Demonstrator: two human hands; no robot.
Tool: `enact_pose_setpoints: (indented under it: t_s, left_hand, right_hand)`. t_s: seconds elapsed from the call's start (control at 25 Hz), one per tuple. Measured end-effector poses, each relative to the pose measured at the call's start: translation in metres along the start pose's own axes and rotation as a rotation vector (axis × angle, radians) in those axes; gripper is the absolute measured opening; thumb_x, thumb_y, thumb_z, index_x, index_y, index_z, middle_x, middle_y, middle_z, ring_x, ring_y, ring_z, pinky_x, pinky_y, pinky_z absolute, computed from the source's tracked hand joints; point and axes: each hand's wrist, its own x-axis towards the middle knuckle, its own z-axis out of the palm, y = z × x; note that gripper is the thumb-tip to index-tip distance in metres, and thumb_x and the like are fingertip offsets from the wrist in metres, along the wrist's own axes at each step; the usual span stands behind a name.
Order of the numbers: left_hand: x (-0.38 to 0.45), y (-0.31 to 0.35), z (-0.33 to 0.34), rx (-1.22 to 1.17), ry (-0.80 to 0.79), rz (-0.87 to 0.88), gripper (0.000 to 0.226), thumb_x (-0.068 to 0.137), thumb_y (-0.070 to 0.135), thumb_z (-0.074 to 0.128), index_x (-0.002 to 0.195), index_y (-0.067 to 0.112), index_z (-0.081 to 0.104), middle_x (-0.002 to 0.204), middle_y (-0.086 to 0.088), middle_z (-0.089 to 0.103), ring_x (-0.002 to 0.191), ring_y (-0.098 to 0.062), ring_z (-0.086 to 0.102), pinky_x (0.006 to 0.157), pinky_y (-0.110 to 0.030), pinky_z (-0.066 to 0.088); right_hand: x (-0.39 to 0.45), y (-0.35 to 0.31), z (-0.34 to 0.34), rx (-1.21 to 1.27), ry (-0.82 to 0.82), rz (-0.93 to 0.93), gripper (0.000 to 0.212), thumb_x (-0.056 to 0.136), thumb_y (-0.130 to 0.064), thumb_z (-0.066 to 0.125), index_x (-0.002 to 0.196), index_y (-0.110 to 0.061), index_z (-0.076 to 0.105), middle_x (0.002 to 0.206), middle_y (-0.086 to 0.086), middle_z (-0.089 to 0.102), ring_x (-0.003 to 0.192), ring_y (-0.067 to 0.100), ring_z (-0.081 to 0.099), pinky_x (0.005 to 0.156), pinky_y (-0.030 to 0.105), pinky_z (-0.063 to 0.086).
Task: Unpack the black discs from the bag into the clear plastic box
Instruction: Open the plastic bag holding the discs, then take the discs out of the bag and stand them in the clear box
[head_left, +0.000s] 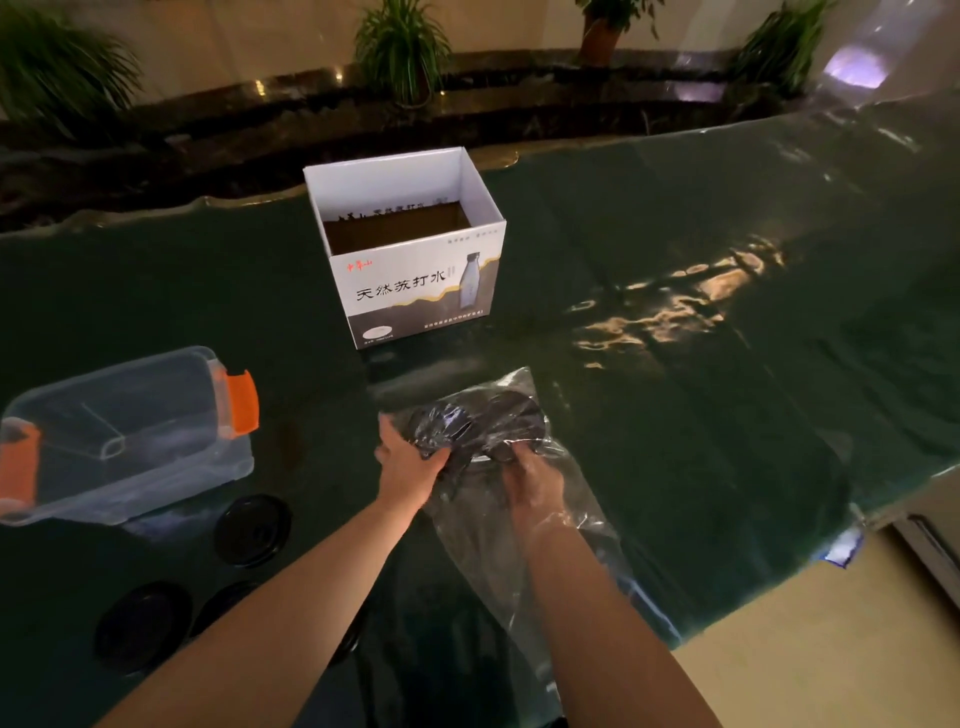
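Note:
A clear plastic bag lies on the dark green table, with black discs bunched in its far end. My right hand is inside the bag, fingers closed on the discs. My left hand grips the discs through the bag from outside, on the left. The clear plastic box with orange latches stands at the left, and I see nothing in it. Three loose black discs lie on the table near it: one in front of the box, two closer to me.
An open white cardboard box with printed characters stands beyond the bag, at the table's middle. The green table ends at the right, with floor below. Potted plants line a dark ledge at the back.

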Motion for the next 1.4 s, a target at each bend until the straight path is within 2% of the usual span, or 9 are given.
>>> enact_pose_setpoints:
  t_s: [0.12, 0.24, 0.56, 0.64, 0.72, 0.84, 0.92, 1.04, 1.4]
  left_hand:
    - [0.008, -0.021, -0.004, 0.861, 0.129, 0.583, 0.09, 0.089, 0.025, 0.064, 0.151, 0.024, -0.001, 0.161, -0.011, 0.008, 0.147, -0.031, 0.011, 0.116, -0.049, 0.022]
    - [0.023, -0.022, -0.002, 1.132, -0.108, 0.71, 0.064, 0.101, 0.03, 0.037, 0.15, 0.023, -0.004, 0.162, -0.001, 0.0, 0.148, -0.023, 0.0, 0.12, -0.043, 0.008]
    - [0.033, -0.023, 0.004, 1.265, -0.168, 0.657, 0.06, 0.102, 0.042, 0.017, 0.147, 0.023, -0.018, 0.158, 0.002, -0.019, 0.144, -0.018, -0.019, 0.12, -0.041, 0.002]
    - [0.032, -0.023, 0.003, 1.261, -0.175, 0.661, 0.06, 0.102, 0.042, 0.016, 0.146, 0.023, -0.019, 0.157, 0.002, -0.021, 0.143, -0.017, -0.02, 0.121, -0.042, 0.003]
    - [0.033, -0.024, 0.002, 1.256, -0.171, 0.658, 0.059, 0.101, 0.043, 0.015, 0.146, 0.024, -0.019, 0.156, 0.002, -0.021, 0.143, -0.017, -0.02, 0.121, -0.043, 0.005]
    - [0.032, -0.025, 0.003, 1.268, -0.159, 0.652, 0.06, 0.101, 0.043, 0.015, 0.148, 0.024, -0.017, 0.158, 0.002, -0.018, 0.145, -0.018, -0.017, 0.121, -0.044, 0.007]
    - [0.032, -0.026, 0.004, 1.276, -0.148, 0.659, 0.06, 0.101, 0.043, 0.016, 0.148, 0.023, -0.016, 0.159, 0.002, -0.015, 0.146, -0.018, -0.015, 0.121, -0.044, 0.006]
    - [0.03, -0.026, 0.005, 1.28, -0.134, 0.661, 0.06, 0.102, 0.042, 0.017, 0.149, 0.023, -0.015, 0.16, 0.002, -0.014, 0.146, -0.018, -0.014, 0.121, -0.044, 0.005]
    - [0.007, -0.015, 0.009, 1.238, -0.007, 0.683, 0.069, 0.098, 0.023, 0.043, 0.152, 0.02, -0.001, 0.162, -0.004, 0.002, 0.149, -0.023, 0.001, 0.12, -0.048, 0.008]
  right_hand:
    - [0.008, 0.004, 0.008, -0.036, -0.078, -0.022, 0.017, 0.095, -0.015, 0.055, 0.08, -0.014, 0.062, 0.066, -0.005, 0.065, 0.046, -0.003, 0.061, 0.045, 0.01, 0.047]
    - [0.008, 0.0, 0.01, -0.05, -0.037, 0.028, 0.015, 0.094, -0.024, 0.059, 0.089, -0.011, 0.065, 0.074, 0.0, 0.063, 0.05, 0.002, 0.061, 0.055, 0.014, 0.051]
    - [0.004, 0.006, 0.0, -0.075, -0.106, -0.027, 0.025, 0.089, -0.027, 0.06, 0.105, -0.008, 0.062, 0.101, 0.008, 0.063, 0.092, 0.024, 0.062, 0.095, 0.043, 0.051]
    - [0.0, 0.006, -0.009, -0.147, -0.091, -0.123, 0.041, 0.076, -0.026, 0.069, 0.106, 0.002, 0.065, 0.099, 0.016, 0.068, 0.091, 0.032, 0.066, 0.084, 0.044, 0.056]
    - [-0.002, 0.007, -0.021, 0.068, -0.195, -0.008, 0.035, 0.072, -0.025, 0.071, 0.096, 0.0, 0.067, 0.087, 0.017, 0.07, 0.078, 0.036, 0.067, 0.071, 0.038, 0.058]
    - [-0.022, 0.015, -0.045, -0.097, -0.026, -0.063, 0.043, 0.092, -0.011, 0.056, 0.134, -0.014, 0.044, 0.12, 0.015, 0.054, 0.092, 0.033, 0.063, 0.061, 0.031, 0.061]
    - [-0.029, 0.029, -0.063, -0.211, -0.079, -0.007, 0.049, 0.093, -0.008, 0.055, 0.137, -0.019, 0.037, 0.122, 0.017, 0.051, 0.088, 0.031, 0.062, 0.052, 0.029, 0.056]
    - [-0.049, 0.04, -0.089, -0.279, -0.099, -0.007, 0.042, 0.093, -0.007, 0.055, 0.129, -0.023, 0.04, 0.107, 0.014, 0.055, 0.086, 0.029, 0.063, 0.059, 0.031, 0.056]
    - [-0.09, 0.049, -0.134, -0.538, -0.017, -0.104, 0.055, 0.078, -0.022, 0.065, 0.124, -0.042, 0.044, 0.115, 0.002, 0.054, 0.1, 0.031, 0.062, 0.082, 0.052, 0.058]
